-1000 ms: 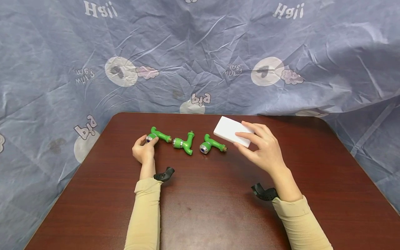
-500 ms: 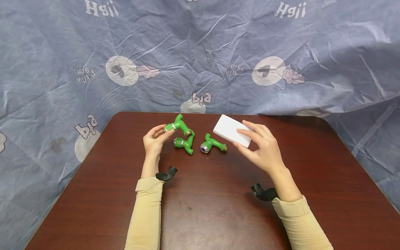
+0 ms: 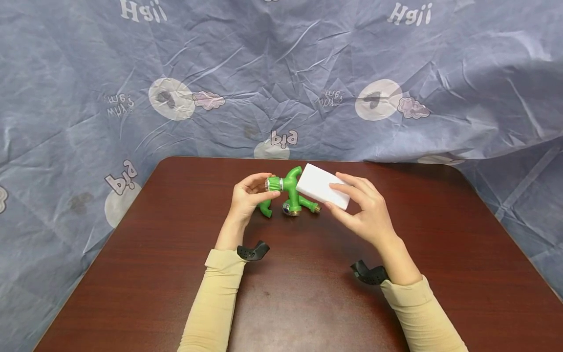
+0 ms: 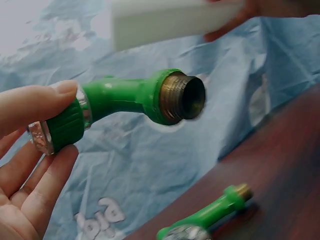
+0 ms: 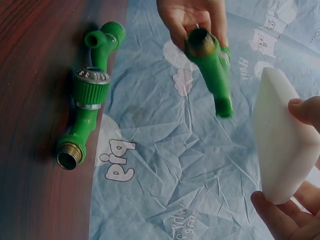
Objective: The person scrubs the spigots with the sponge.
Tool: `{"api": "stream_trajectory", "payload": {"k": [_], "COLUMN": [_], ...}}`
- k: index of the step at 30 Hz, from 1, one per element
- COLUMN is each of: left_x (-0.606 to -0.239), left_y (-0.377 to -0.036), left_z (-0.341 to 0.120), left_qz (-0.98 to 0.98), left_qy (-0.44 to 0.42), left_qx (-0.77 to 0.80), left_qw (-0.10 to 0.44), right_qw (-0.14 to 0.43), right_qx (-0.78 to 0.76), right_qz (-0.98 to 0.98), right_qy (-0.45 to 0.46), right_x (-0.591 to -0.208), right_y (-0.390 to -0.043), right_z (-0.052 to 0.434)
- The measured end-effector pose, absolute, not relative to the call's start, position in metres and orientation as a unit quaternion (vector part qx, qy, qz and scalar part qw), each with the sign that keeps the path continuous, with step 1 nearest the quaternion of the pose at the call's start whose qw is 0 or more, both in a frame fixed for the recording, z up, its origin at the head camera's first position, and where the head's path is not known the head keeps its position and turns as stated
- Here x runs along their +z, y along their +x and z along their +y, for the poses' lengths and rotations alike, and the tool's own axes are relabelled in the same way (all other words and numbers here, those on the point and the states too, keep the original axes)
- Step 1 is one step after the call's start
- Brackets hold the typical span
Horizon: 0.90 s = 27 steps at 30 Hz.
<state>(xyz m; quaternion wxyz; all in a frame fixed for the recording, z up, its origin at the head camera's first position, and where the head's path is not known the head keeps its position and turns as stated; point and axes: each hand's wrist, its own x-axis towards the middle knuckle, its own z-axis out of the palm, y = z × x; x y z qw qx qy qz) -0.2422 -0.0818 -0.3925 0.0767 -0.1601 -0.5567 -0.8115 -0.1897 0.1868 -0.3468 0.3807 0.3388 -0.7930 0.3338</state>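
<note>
Bench (image 3: 132,274): dark red-brown wood, a crumpled blue printed cloth (image 3: 88,98) hung behind it.

Green taps, count three. One held off the bench in my left hand (image 3: 246,195), fingers pinched round its ribbed knob end; tap in hand (image 3: 287,186) has a green plastic body, chrome collar and brass threaded mouth. Two taps on bench (image 3: 290,208) lie partly hidden behind that hand and the lifted tap, at its 6 o'clock.

White sponge block (image 3: 323,192), count one: plain, rectangular, gripped by my right hand (image 3: 365,215), touching the held tap at its 3 o'clock.
</note>
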Motion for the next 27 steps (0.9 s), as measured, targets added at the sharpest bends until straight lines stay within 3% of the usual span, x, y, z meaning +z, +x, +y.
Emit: {"api": "stream_trajectory", "payload": {"k": [16,27], "left_x": [-0.384,-0.376], "left_y": [-0.226,-0.223], "left_z": [-0.042,-0.042], "left_qz": [-0.582,-0.568], "left_qy": [-0.240,-0.232], "left_qx": [-0.774,-0.786], "left_qw": [0.070,0.080], "right_qw": [0.398,0.461], "right_qx": [0.265,0.279], "right_qz": [-0.798,-0.803], "right_qy": [0.368,0.256], "right_x": [-0.353,-0.348], "right_y": [-0.187,-0.189], "right_z": [0.174,0.182]}}
